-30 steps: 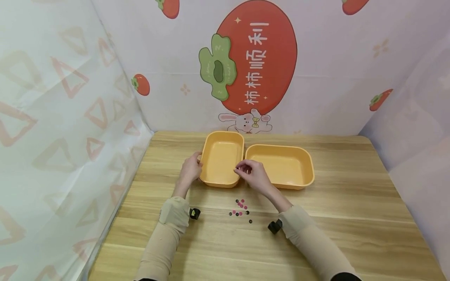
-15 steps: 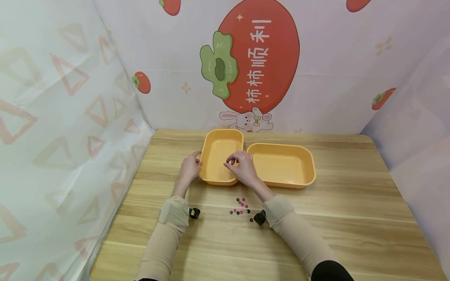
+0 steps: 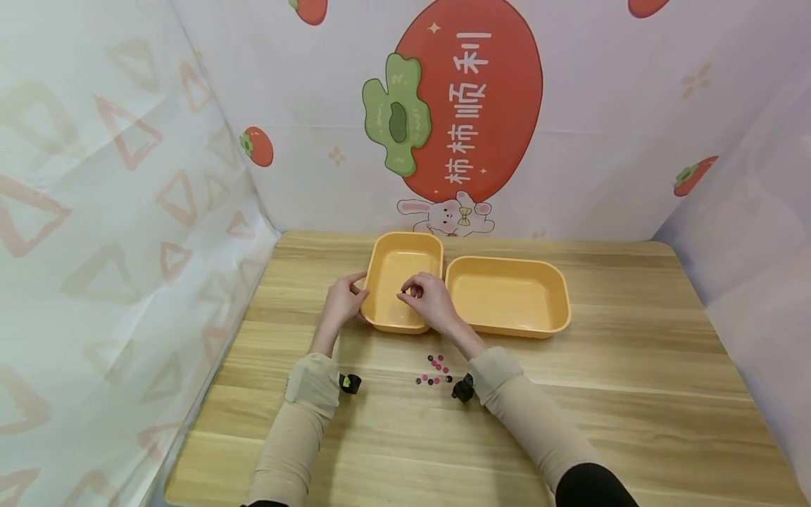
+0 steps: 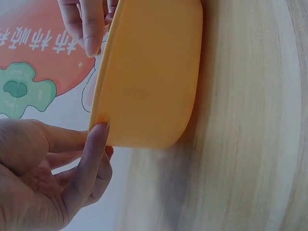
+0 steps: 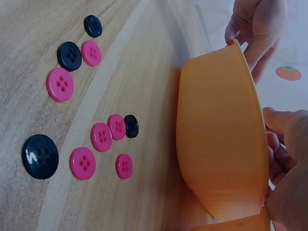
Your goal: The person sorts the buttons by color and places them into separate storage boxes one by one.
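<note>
Two yellow plastic bins sit side by side on the table: an upright left bin (image 3: 386, 255) and a sideways right bin (image 3: 507, 265). My left hand (image 3: 342, 301) pinches the left bin's rim at its near left side; in the left wrist view, a finger lies against the outer wall (image 4: 149, 77). Over the left bin's inside, my right hand (image 3: 434, 300) pinches a small dark button (image 3: 403, 291) between thumb and fingertips. The right wrist view hides that button behind the rim. Loose pink buttons (image 5: 82, 163) and black buttons (image 5: 40, 156) lie flat in front of the bins.
The wooden table (image 3: 640, 366) extends well to the right of the bins. A printed cloth wall (image 3: 595, 176) rises behind it, and another stands along the left. Small black devices (image 3: 350, 384) show beside both sleeves.
My right hand has moved left from the gap between the bins to over the left bin, still pinching the dark button. The left hand stays at the rim.
</note>
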`<state>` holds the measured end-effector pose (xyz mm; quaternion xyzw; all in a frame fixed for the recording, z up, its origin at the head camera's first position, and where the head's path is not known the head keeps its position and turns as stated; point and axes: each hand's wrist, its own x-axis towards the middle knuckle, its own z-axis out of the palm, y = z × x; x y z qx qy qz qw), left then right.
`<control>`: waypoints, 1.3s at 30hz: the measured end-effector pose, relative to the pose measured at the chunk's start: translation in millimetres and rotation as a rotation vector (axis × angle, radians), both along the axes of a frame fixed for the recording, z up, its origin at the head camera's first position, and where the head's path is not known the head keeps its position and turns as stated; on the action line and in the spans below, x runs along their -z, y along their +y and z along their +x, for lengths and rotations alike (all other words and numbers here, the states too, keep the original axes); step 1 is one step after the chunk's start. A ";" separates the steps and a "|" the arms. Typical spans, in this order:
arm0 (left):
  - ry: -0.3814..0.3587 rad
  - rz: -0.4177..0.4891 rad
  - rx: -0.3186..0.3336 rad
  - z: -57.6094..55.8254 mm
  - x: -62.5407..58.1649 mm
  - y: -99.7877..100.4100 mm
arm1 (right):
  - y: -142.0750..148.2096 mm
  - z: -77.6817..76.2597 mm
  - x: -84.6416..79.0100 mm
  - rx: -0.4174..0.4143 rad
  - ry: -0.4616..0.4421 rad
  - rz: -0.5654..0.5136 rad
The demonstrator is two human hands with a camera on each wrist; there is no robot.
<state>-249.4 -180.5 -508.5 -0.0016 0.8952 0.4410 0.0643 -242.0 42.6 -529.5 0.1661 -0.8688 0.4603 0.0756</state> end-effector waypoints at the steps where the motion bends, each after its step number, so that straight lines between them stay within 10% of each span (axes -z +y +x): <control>1: -0.001 0.007 0.000 -0.1 0.2 -0.2 | -0.4 -0.7 0.3 -0.007 -0.006 -0.003; 25: 0.002 0.057 -0.010 -2.0 3.6 -1.3 | -4.6 -1.5 3.2 -0.015 0.056 0.184; 39: 0.006 0.053 0.004 -2.2 3.9 -1.6 | 8.5 29.2 -1.1 -0.023 -0.002 -0.044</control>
